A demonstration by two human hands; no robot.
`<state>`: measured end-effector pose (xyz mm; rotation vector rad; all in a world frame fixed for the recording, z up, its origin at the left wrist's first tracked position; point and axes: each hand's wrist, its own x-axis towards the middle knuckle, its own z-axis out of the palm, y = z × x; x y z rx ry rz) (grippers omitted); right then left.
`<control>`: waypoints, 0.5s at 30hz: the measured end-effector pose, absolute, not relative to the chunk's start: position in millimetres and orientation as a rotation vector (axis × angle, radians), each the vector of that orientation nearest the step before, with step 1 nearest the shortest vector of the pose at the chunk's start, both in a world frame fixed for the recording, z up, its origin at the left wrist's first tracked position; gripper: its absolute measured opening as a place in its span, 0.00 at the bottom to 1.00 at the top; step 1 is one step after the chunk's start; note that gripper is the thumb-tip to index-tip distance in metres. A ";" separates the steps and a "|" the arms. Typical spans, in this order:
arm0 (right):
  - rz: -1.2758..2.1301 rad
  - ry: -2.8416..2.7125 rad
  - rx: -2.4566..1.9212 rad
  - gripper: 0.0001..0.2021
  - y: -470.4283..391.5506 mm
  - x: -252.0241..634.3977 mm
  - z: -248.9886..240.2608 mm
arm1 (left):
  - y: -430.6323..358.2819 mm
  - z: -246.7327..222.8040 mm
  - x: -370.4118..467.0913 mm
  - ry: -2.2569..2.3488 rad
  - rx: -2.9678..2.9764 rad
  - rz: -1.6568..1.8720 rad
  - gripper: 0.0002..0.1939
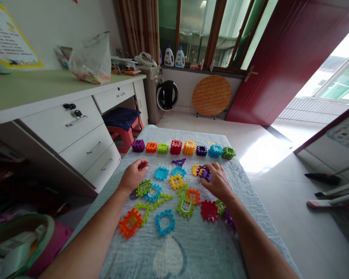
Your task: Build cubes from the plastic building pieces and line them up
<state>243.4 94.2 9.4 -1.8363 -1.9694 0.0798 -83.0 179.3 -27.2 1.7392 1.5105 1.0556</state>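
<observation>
My right hand (217,181) pinches a purple building tile (205,174) with notched edges, just above a yellow tile (195,170) that it partly covers. At the left, my left hand (134,175) rests near the cloth with its fingers curled in, and nothing shows in them. A green tile (144,188) lies just below that hand, overlapping a blue window tile (153,193). Between the hands are a solid blue tile (161,173), a yellow frame tile (177,181) and a purple triangle (179,162). My right forearm partly hides another purple tile (229,219).
Colour-sorted stacks run along the far side, including a red stack (176,147) and a green one (228,153). Nearer me lie an orange tile (131,223), a blue frame (165,223) and a red tile (209,211). A white desk (72,120) stands left of the cloth-covered table (192,248).
</observation>
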 end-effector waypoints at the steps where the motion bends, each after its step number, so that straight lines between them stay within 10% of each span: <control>1: 0.084 -1.918 -1.836 0.20 95.1 250.1 10.2 | 179.4 -26.9 -83.0 1.510 1.735 1.053 0.15; 15: 0.237 -2.028 -1.923 0.23 94.8 266.4 1.1 | 180.5 -28.5 -83.2 1.496 1.736 1.071 0.15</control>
